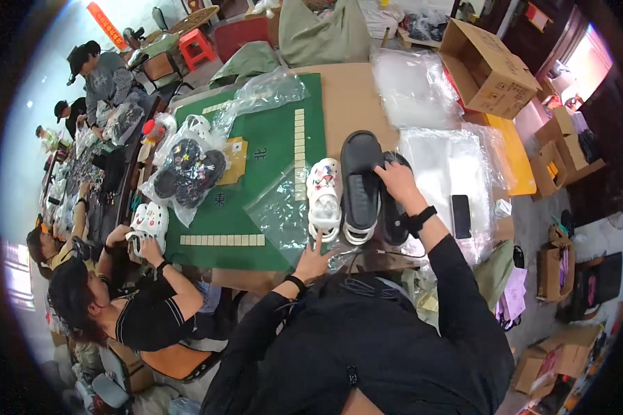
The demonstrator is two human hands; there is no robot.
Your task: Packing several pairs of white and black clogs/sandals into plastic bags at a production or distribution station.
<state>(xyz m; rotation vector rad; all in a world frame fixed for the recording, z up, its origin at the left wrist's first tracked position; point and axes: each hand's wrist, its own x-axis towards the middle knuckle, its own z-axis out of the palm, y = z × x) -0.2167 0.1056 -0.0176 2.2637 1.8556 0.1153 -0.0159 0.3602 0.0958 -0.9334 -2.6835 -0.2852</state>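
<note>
Hands on green felt table (270,138): left hand (313,261) spread flat on clear plastic bag (284,211) beside white rubber clog (324,197); right hand (397,181) curled, gripping black rubber clogs (362,180) at centre-right.

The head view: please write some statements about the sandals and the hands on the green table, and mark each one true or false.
1. The right hand rests on a black sandal. True.
2. The left hand holds the white sandal up in the air. False: it lies flat on a clear plastic bag, and the white sandal lies on the table beside it.
3. The white sandal lies to the left of the black one. True.
4. The table mat is red. False: it is green.
5. A dark phone lies to the right of the sandals. True.
</note>
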